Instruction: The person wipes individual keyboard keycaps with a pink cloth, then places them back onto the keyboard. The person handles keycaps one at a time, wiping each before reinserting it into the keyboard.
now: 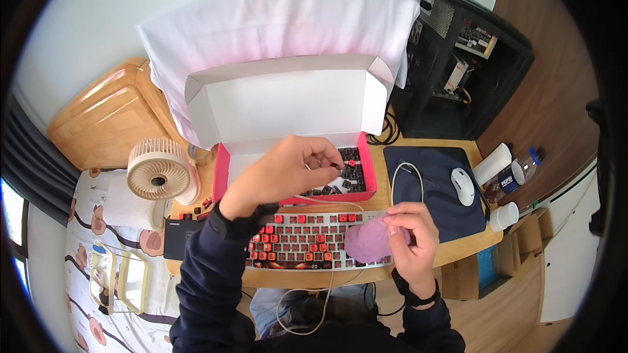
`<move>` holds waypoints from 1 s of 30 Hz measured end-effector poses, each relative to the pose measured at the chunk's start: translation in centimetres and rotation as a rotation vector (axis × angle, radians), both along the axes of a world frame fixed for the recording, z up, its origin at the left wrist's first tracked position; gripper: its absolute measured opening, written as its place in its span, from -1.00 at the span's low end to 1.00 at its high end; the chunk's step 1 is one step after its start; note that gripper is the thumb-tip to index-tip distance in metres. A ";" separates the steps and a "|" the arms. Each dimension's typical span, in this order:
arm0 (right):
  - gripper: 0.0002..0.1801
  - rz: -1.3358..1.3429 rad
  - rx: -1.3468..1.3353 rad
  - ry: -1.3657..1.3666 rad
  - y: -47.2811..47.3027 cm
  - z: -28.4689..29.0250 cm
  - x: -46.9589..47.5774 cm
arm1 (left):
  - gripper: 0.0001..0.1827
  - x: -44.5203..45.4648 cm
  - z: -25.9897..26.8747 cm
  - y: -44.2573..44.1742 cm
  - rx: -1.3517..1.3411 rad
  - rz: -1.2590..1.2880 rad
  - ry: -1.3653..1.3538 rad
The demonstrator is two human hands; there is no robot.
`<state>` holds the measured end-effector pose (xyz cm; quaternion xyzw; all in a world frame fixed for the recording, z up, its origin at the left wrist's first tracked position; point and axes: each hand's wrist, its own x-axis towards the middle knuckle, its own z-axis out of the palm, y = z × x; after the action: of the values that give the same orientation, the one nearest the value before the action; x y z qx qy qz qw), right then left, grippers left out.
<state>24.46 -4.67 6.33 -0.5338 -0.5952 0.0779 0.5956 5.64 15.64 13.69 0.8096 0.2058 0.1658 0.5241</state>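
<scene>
My left hand (289, 169) reaches over the open cardboard box (371, 169), pinching a small dark keycap (336, 166) between thumb and fingers. Black keycaps (354, 184) and one red one lie in the box's right part. My right hand (414, 235) grips a pink-purple cloth (370, 242), which hangs over the right end of the mechanical keyboard (289, 240). On that keyboard, some positions carry red keycaps and others show bare red switches. Its bottom row has a dark printed spacebar (294, 264).
Left of the keyboard are a black flat case (176, 239), loose red keycaps (203, 211) and a desk fan (159, 179). A white mouse (462, 186) rests on a dark mouse pad (436, 157) at right. An open computer case (456, 68) stands behind. Cups and bottles line the right edge.
</scene>
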 end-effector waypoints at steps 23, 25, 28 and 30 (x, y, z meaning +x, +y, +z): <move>-0.77 0.125 0.190 -0.098 11.0 8.6 -1.7 | -0.80 -0.5 0.3 -1.2 -0.322 0.256 -0.607; -0.77 0.157 0.178 -0.096 11.3 8.5 -1.7 | -0.79 -0.4 0.7 -1.2 -0.267 0.310 -0.592; -0.78 0.195 0.207 -0.114 11.5 7.9 -2.1 | -0.79 -0.7 0.7 -1.3 -0.239 0.384 -0.578; -0.79 0.207 0.235 -0.124 11.4 8.0 -2.4 | -0.79 -0.9 0.7 -1.3 -0.207 0.375 -0.591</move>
<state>22.08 6.76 14.34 -0.4000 -0.6877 0.0356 0.6049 4.75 14.36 14.41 0.6175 0.2059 0.4642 0.6006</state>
